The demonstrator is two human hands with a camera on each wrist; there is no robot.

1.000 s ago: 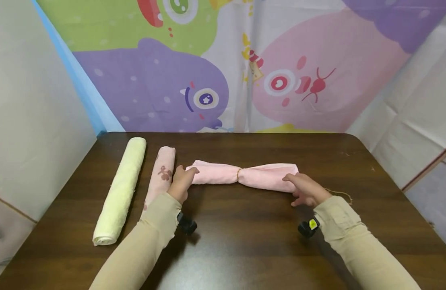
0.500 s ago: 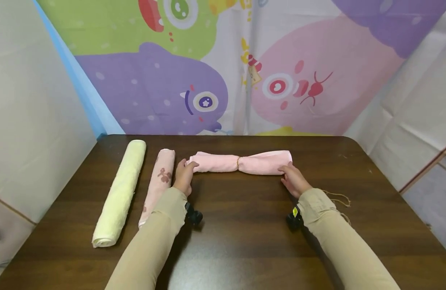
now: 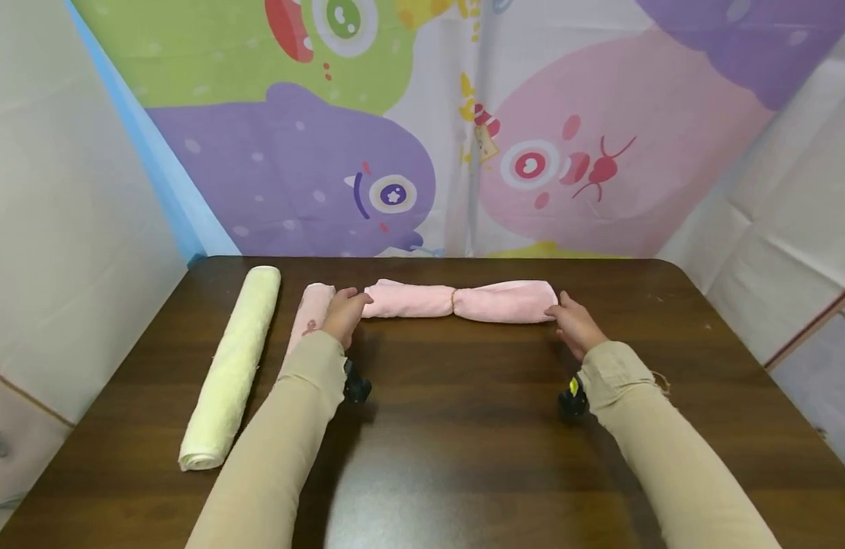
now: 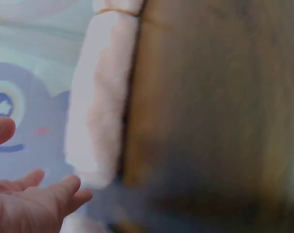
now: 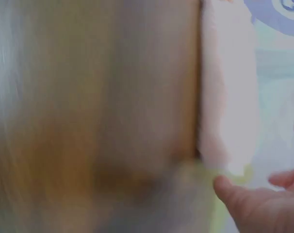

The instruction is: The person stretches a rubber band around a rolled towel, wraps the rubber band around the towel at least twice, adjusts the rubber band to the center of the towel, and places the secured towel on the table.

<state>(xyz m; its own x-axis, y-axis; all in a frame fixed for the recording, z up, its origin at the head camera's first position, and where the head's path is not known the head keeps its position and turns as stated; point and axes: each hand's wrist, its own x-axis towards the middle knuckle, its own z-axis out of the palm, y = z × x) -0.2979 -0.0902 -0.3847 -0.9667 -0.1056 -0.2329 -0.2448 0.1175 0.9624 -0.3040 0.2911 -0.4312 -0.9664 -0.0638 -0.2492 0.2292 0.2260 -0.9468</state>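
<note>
A rolled pink towel [image 3: 501,303] lies crosswise near the back of the table, cinched at its middle by a thin tan string [image 3: 453,300]. My left hand [image 3: 343,316] is at its left end. In the left wrist view, the fingers [image 4: 64,191] are spread beside the towel's end [image 4: 101,107]. Over at the opposite end is my right hand [image 3: 579,326], with its thumb tip close to the towel. The right wrist view has those relaxed fingers [image 5: 249,201] just off the towel [image 5: 229,97]. Neither hand grips anything.
To the left, a pale yellow rolled towel [image 3: 230,374] lies lengthwise. Beside it is a pink roll with a brown print [image 3: 313,309], partly hidden by my left hand and sleeve. Loose string [image 3: 663,383] peeks out past my right cuff. A cartoon-print cloth [image 3: 292,168] hangs behind the table.
The tied pink towel has moved away from me toward the table's back edge, between both hands. Since half a second ago, my hands have come off its ends and spread slightly outward.
</note>
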